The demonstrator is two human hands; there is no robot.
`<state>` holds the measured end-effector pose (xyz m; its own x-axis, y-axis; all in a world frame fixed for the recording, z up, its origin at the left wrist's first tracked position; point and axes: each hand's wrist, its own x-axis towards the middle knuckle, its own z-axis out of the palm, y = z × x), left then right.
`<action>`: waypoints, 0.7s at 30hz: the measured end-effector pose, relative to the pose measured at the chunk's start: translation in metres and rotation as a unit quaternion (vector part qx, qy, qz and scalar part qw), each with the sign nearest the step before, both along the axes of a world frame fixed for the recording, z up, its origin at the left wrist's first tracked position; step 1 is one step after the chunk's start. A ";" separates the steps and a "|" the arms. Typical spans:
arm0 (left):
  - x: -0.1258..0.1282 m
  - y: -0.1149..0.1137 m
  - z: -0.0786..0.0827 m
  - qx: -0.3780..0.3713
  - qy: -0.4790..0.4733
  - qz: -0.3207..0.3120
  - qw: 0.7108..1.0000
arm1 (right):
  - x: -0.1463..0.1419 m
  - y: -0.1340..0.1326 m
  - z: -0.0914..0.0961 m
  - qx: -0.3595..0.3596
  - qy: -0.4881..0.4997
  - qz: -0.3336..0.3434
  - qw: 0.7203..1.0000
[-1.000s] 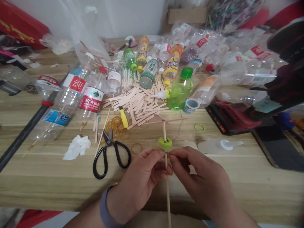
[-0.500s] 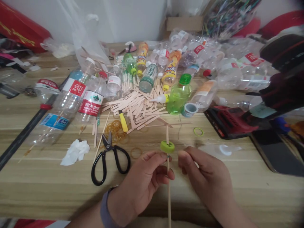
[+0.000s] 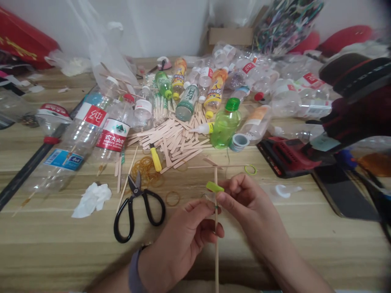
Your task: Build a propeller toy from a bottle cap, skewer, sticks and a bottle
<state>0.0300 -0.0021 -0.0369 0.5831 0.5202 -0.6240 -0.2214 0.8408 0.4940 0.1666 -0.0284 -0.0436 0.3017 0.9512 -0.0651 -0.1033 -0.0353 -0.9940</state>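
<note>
My left hand (image 3: 186,240) is closed round a thin wooden stick (image 3: 216,252), which stands upright with its lower end toward me. A yellow-green bottle cap (image 3: 215,187) sits on the stick near its top, tilted. Just below it, a small dark green wrapping (image 3: 216,207) circles the stick by my left fingertips. A fine wire-like loop shows left of the stick. My right hand (image 3: 250,207) is closed at the right of the cap, its thumb against the stick beneath it; what its fingers pinch is hidden.
Black-handled scissors (image 3: 136,199), rubber bands (image 3: 146,169) and crumpled tissue (image 3: 91,199) lie to the left. Flat wooden sticks (image 3: 174,136) are heaped ahead among plastic bottles (image 3: 226,126). A wire spool (image 3: 239,142), a red-black power tool (image 3: 293,154) and a phone (image 3: 339,195) are rightward.
My right hand has moved left, from apart to beside the cap and stick. The cap has tipped from nearly level to a slant. My left hand keeps its hold; the view has shifted slightly.
</note>
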 end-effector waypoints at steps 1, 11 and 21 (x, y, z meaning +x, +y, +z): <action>0.000 -0.002 -0.001 -0.003 0.003 -0.002 1.000 | 0.000 0.002 0.000 0.004 0.000 -0.012 1.000; -0.004 0.002 -0.004 -0.054 -0.006 0.032 0.998 | 0.003 0.006 -0.009 0.000 -0.103 -0.050 0.993; -0.005 0.012 0.001 -0.082 0.031 0.079 0.993 | 0.002 -0.004 -0.014 0.018 -0.217 0.026 0.976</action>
<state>0.0248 0.0100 -0.0363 0.4603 0.4902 -0.7401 -0.3303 0.8684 0.3698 0.1683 -0.0321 -0.0574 0.2443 0.9653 0.0921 0.3278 0.0072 -0.9447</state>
